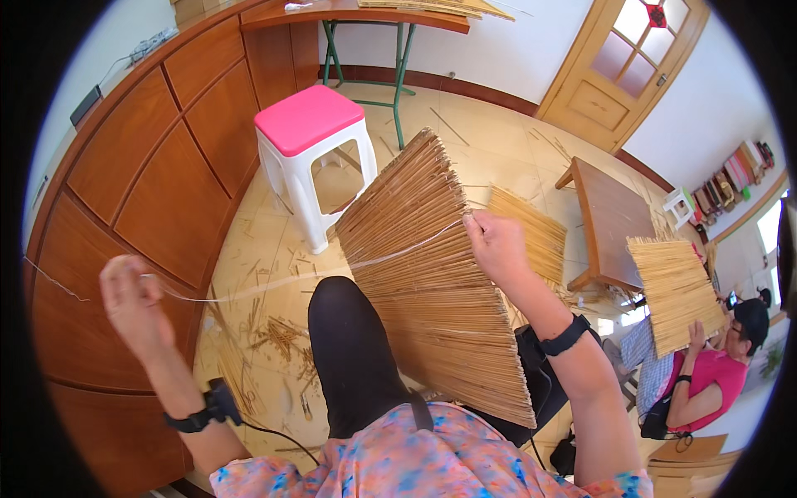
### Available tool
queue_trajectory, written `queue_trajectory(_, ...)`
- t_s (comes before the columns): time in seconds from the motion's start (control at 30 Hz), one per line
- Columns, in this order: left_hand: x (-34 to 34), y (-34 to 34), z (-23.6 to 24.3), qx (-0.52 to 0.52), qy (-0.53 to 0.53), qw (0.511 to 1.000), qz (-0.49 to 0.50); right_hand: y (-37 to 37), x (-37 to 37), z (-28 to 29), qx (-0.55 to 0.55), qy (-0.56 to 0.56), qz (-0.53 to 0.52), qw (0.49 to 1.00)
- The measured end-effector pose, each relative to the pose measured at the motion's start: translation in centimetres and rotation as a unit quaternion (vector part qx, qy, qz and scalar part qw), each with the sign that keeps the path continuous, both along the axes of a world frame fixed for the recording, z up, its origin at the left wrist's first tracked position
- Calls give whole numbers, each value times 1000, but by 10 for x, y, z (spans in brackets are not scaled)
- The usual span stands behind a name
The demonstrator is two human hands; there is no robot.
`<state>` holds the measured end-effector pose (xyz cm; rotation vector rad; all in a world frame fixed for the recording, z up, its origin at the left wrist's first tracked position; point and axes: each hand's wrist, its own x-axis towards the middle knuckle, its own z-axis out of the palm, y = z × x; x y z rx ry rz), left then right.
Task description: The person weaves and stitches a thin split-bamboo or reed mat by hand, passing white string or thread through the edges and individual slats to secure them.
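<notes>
A mat of stiff tan stalks stands tilted across my lap, its rows of stalks bound side by side. At its right edge, my right hand is closed in a pinch, where a thin white string meets the stalk ends. That string crosses the mat's face and stretches out to my left hand, which is held far to the left with fingers curled on it. Motion blurs the left hand a little. The tips of my right fingers are partly hidden.
Cut stalks litter the tiled floor. Ahead stands a white stool with a pink seat. Wooden cabinets line the left side. Right of me are another mat, a low wooden table and a seated person holding a mat.
</notes>
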<state>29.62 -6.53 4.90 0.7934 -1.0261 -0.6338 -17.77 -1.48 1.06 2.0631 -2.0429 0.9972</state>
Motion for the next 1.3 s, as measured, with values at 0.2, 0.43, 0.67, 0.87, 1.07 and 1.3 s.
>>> queue_trajectory(0.2, -157, 17, -53, 189, -106, 943, -251, 7, 4, 19, 3, 34, 24, 999)
queue_trajectory(0.43, -244, 28, -86, 212, 158, 837, -479, 20, 72, 12, 12, 47, 87, 995)
queue_trajectory(0.67, -164, 54, -98, 219, 226, 870, -379, 41, 153, -10, 94, -60, 191, 975)
queue_trajectory(0.87, -136, 79, -124, 214, 226, 876, -369, 79, 174, -44, 112, -85, 251, 958)
queue_trajectory(1.07, -138, 94, -125, 221, 229, 898, -303, 89, 179, -47, 103, -129, 257, 952)
queue_trajectory(1.3, -137, 90, -122, 217, 225, 895, -318, 74, 179, -52, 95, -92, 248, 960)
